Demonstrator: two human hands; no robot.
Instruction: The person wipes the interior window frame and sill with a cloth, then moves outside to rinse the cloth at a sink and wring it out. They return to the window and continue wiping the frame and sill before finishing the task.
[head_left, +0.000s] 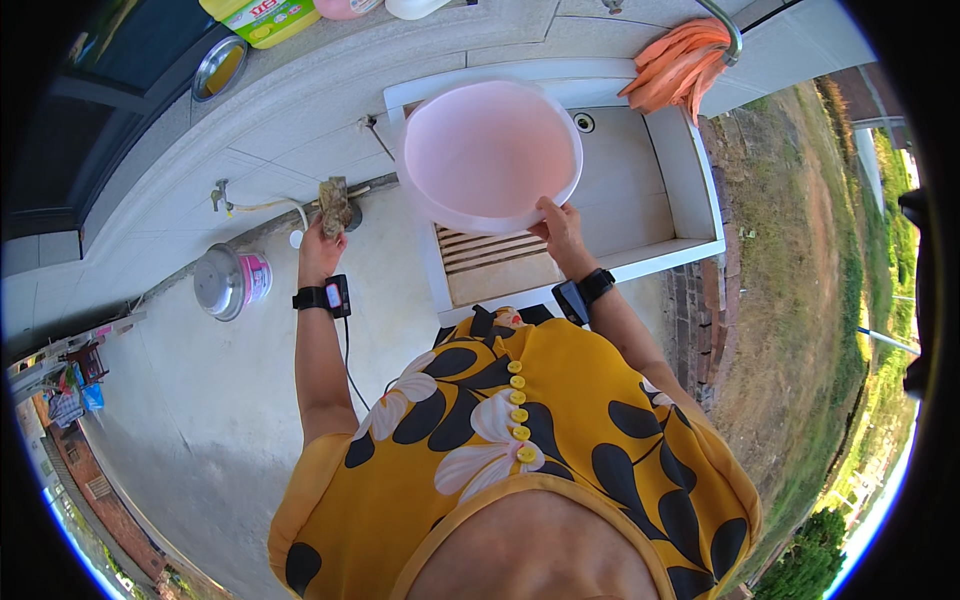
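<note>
My right hand (564, 238) grips the near rim of a pale pink plastic basin (487, 150). The basin's inside faces me, with nothing visible in it. It is over the left part of a white tiled laundry sink (675, 180), partly covering the sink's ribbed washboard (495, 251). Off to the left, clear of the sink, my left hand (322, 251) holds a rough, mottled brown piece (334, 206), possibly a dried loofah. Whether the basin rests on the sink cannot be told.
Orange cloth or gloves (679, 64) hang over the sink's back right corner by a curved metal faucet (731, 45). A wall tap (219, 196) with a hose is at left, above a bucket topped by a metal basin (217, 281). Detergent bottles (266, 19) and a metal dish (219, 69) line the ledge.
</note>
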